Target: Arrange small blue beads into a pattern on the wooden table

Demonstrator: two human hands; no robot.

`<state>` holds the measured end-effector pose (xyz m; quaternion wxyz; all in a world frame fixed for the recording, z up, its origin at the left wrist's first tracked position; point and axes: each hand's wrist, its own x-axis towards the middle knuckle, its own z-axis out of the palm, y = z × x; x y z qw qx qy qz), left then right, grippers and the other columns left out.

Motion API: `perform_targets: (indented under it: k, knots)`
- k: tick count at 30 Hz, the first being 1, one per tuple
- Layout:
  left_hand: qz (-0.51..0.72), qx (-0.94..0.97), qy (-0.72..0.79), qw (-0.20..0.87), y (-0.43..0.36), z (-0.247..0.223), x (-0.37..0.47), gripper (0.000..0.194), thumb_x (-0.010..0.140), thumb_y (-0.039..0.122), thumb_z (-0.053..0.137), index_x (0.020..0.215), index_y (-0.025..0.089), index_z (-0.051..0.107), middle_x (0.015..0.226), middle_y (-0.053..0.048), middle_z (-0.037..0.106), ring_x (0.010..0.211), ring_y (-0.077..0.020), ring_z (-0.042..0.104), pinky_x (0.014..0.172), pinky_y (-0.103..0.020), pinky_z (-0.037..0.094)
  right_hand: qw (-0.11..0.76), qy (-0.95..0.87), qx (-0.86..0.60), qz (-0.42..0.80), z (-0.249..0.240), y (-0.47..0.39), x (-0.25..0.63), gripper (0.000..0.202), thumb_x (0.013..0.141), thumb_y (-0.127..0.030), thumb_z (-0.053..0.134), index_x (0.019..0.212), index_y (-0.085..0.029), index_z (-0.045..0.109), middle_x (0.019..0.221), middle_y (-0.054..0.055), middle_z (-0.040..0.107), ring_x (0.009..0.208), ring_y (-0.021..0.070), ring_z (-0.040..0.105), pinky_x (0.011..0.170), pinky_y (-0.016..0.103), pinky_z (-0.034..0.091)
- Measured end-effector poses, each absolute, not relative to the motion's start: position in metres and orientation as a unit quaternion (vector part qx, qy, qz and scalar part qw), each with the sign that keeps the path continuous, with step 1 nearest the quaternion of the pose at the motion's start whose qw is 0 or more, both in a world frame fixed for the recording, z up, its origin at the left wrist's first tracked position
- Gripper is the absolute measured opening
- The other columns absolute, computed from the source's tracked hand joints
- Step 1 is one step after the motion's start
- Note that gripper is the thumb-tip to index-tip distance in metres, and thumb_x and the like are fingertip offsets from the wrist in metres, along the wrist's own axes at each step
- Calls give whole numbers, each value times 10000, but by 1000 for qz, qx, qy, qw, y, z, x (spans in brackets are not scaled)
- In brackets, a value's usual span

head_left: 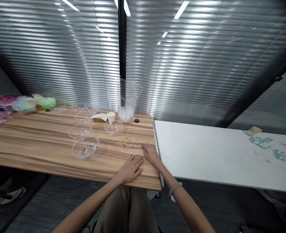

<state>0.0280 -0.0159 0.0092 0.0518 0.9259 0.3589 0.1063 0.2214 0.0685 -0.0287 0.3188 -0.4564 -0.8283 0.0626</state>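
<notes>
My left hand (130, 169) lies flat on the wooden table (48, 139) near its front edge, fingers spread and pointing right. Farther right, my right hand (151, 154) rests palm down near the table's right edge, its fingertips beside a scatter of tiny colourful beads (125, 143). Neither hand visibly grips anything. The beads are spread in front of both hands. Beyond them stands a clear round bowl (113, 128), and a larger clear bowl (85, 148) with some blue pieces in it is to the left.
A paper cup (111, 117), a small box (99, 117) and a clear bag with white filling (126, 114) stand at the back. More clear bowls (80, 131) and colourful bags (26, 104) are at left. A white table (196, 142) adjoins at right.
</notes>
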Motion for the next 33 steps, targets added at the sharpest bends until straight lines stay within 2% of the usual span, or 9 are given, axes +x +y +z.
perform_targets:
  k: [4,9,15,22,33]
  knots:
    - [134,920,363,62,-14,8,26,484,1009,404,310,1430,176,383,1464,-101,423,1386,-229,337,1162,-462,232,342,-823,-447,79,-27,71,222,340,880,-60,438,1133,-152,646,1202,120,630,1144,222,573,1017,426,443]
    - [132,917,368,73,-14,8,27,470,1004,379,339,1422,171,395,1466,-103,419,1378,-233,350,1161,-463,246,358,-818,-442,93,-25,72,224,317,884,-64,432,1086,-158,658,1169,102,647,1110,225,586,1012,422,447]
    - [147,914,371,67,-16,4,28,461,1001,368,353,1422,184,393,1478,-96,403,1379,-239,349,1164,-466,242,359,-813,-443,117,-25,71,226,314,910,-104,421,1121,-159,648,1191,108,637,1124,227,577,1016,429,444]
    - [158,909,378,76,-17,1,29,436,992,339,368,1397,190,429,1467,-87,422,1372,-227,365,1141,-433,306,362,-810,-442,129,-26,72,228,324,923,-128,418,1156,-168,639,1198,107,632,1139,221,570,1026,425,436]
    - [159,904,384,96,-17,7,30,416,986,323,389,1366,167,455,1457,-86,436,1369,-207,370,1158,-410,292,369,-807,-445,118,-29,71,227,346,888,-89,404,1134,-138,642,1191,113,636,1134,222,572,1025,431,447]
